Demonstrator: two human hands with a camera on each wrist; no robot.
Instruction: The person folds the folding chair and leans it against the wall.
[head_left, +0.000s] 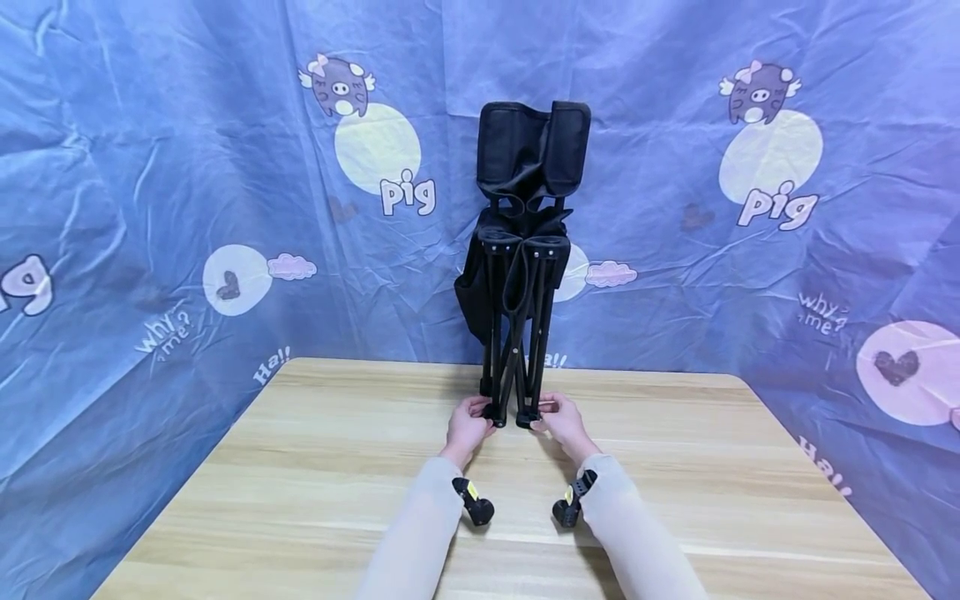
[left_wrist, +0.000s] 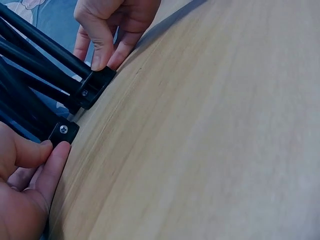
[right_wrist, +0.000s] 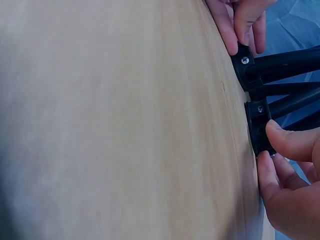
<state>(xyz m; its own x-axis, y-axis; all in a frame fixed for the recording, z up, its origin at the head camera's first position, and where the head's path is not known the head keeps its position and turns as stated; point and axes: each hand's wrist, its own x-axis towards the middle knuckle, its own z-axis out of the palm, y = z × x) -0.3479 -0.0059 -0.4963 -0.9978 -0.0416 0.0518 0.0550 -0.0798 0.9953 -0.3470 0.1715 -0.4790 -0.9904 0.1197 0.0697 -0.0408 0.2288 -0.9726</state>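
A folded black camping chair (head_left: 567,150) stands upright on the table, its fabric bunched at the top and its thin legs drawn close together. At its lower left, my left hand (head_left: 468,427) pinches a plastic foot (left_wrist: 64,131) between thumb and fingers. Across from it, my right hand (head_left: 564,425) grips the right front foot (right_wrist: 259,131), thumb on the near side and fingers at the outer end. Both feet sit at the tabletop, a small gap between them. The rear feet are partly hidden behind the front ones.
The light wooden table (head_left: 360,467) reaches back to a blue printed cloth (head_left: 225,150) hanging behind and at both sides. A black wrist camera (head_left: 474,502) is strapped on the left sleeve and another camera (head_left: 573,500) on the right.
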